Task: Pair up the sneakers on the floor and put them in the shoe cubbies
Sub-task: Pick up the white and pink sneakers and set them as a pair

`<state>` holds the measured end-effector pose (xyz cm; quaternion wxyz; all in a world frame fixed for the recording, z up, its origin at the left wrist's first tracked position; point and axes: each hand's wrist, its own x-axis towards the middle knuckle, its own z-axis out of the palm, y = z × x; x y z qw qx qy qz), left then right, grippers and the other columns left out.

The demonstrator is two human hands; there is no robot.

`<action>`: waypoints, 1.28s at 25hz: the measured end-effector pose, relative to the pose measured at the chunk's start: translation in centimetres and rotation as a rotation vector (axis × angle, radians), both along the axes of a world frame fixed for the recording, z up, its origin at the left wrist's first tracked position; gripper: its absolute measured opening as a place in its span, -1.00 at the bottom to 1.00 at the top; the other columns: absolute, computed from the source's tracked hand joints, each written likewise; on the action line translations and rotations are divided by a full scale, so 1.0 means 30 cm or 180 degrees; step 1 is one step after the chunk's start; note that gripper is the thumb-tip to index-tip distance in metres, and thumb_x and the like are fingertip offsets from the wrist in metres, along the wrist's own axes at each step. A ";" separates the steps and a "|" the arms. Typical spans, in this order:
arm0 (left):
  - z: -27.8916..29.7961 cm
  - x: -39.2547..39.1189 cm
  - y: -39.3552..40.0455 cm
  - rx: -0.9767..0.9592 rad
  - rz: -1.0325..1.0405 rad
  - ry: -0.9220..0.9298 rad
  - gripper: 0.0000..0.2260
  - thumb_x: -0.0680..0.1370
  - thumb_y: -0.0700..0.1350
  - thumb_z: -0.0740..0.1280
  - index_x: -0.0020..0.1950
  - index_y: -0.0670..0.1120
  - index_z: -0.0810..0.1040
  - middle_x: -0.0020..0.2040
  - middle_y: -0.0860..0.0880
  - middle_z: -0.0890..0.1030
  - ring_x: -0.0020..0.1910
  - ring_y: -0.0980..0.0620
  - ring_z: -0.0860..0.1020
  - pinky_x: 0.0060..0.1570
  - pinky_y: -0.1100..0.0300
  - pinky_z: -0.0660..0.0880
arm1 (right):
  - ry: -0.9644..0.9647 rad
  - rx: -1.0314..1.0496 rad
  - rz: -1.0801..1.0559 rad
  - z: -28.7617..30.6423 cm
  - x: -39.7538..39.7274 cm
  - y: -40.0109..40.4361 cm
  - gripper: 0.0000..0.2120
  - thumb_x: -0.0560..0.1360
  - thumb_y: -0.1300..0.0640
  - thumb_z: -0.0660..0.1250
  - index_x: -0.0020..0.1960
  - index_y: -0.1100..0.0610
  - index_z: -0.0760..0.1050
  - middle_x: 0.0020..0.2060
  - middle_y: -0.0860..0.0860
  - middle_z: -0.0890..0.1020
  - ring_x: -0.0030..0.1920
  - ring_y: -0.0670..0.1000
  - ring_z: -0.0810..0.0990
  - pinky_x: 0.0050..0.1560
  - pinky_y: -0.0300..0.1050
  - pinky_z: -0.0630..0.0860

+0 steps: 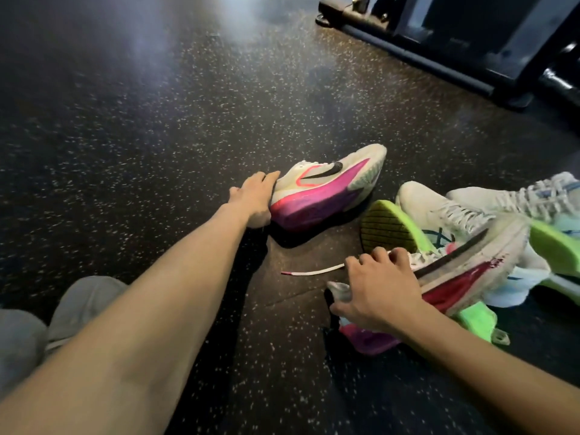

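Note:
A white sneaker with a pink and purple sole [329, 186] lies tipped on its side on the dark speckled floor. My left hand [255, 196] grips its heel. My right hand [376, 296] is closed over the collar of a second white sneaker with a pink and red sole [464, 274], whose loose lace [314, 272] trails on the floor. Behind it lie a white sneaker with a lime green sole [417, 221] and another white laced sneaker [518, 196]. No shoe cubbies are in view.
Black gym equipment with a long base rail [439, 58] stands at the back right. My grey-clad knees [62, 309] sit at the lower left. A lime green sole piece [477, 321] lies under the right-hand sneaker.

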<state>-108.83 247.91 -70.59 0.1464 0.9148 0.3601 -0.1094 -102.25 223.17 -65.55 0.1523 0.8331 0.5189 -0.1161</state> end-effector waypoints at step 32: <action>0.351 -0.742 -0.507 0.0260 -0.0648 -0.0383 -0.64 0.36 -0.01 0.51 -0.17 0.11 0.30 -0.19 0.10 0.40 -0.14 -0.02 0.47 -0.18 0.15 0.24 | -0.0303 0.0292 0.2020 0.247 -0.247 -0.105 -0.73 0.47 0.09 0.32 0.16 -0.07 0.46 0.10 -0.11 0.63 0.20 0.00 0.55 0.03 -0.01 0.15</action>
